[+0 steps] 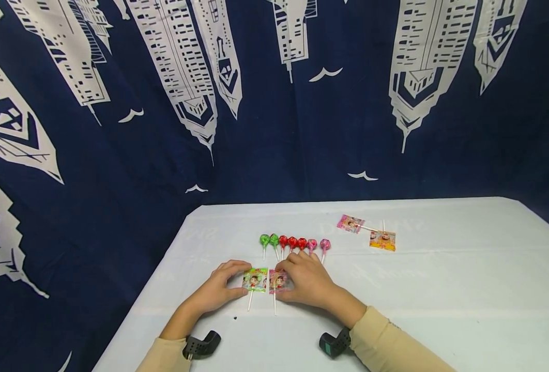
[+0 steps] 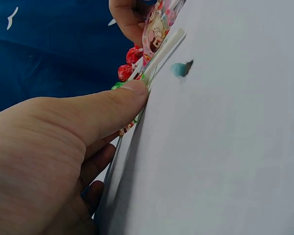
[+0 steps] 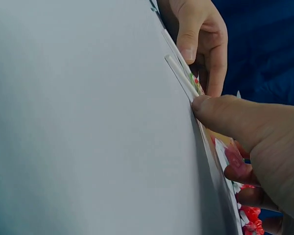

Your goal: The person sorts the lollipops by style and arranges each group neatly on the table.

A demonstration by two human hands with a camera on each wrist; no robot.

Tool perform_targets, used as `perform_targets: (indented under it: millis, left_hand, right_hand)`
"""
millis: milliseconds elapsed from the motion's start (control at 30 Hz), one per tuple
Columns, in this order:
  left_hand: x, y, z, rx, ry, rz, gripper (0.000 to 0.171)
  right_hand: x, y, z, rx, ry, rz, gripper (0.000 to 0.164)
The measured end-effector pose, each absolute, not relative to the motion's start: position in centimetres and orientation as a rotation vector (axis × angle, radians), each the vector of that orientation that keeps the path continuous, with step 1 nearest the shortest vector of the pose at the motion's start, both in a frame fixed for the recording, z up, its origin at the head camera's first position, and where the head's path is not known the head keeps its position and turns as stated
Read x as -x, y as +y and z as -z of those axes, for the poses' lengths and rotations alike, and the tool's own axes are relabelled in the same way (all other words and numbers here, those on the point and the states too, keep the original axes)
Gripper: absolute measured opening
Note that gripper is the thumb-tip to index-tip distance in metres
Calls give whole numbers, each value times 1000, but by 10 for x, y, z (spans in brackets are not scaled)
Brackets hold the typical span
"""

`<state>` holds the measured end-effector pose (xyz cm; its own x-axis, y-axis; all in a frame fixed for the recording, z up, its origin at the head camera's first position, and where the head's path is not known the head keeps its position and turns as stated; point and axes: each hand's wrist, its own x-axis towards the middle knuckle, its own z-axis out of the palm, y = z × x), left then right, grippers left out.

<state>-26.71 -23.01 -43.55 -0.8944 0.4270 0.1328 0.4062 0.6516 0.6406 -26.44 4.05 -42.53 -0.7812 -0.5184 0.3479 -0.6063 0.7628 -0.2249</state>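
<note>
Side by side on the white table lie a lollipop in a green printed wrapper (image 1: 255, 279) and one in a pink printed wrapper (image 1: 278, 282), white sticks toward the person. My left hand (image 1: 215, 293) holds the green-wrapped lollipop at its edge, thumb near and forefinger far. My right hand (image 1: 310, 282) grips the pink-wrapped lollipop from the right, covering part of it. In the right wrist view the right thumb (image 3: 220, 108) presses beside the stick (image 3: 181, 76). Just behind the hands stands a row of green lollipops (image 1: 269, 239), red lollipops (image 1: 292, 242) and pink lollipops (image 1: 325, 244).
Farther back to the right lie another pink-wrapped lollipop (image 1: 350, 223) and an orange-wrapped lollipop (image 1: 383, 241). A small dark speck (image 1: 235, 318) is on the table (image 1: 442, 299) near the left hand. A dark blue cloth with white buildings (image 1: 302, 129) hangs behind.
</note>
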Motion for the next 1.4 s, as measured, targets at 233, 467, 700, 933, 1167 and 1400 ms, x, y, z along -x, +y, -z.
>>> perform_targets:
  millis: [233, 467, 700, 933, 1167, 1400]
  left_hand:
    - [266, -230, 438, -697, 2826, -1094, 53]
    - [267, -232, 439, -714, 2845, -1064, 53]
    - [269, -232, 435, -723, 2838, -1080, 53]
    - [269, -229, 433, -741, 2843, -1068, 53]
    - [269, -229, 435, -743, 2846, -1071, 53]
    - [269, -231, 438, -744, 2854, -1059, 53]
  right_hand:
    - [265, 39, 432, -859, -2658, -462, 57]
    - [266, 38, 436, -849, -2665, -461, 59]
    - [268, 39, 433, -873, -2667, -467, 60]
    - [266, 42, 428, -894, -2719, -487, 56]
    - [265, 42, 431, -887, -2727, -508, 55]
    - [265, 41, 432, -904, -2695, -502, 55]
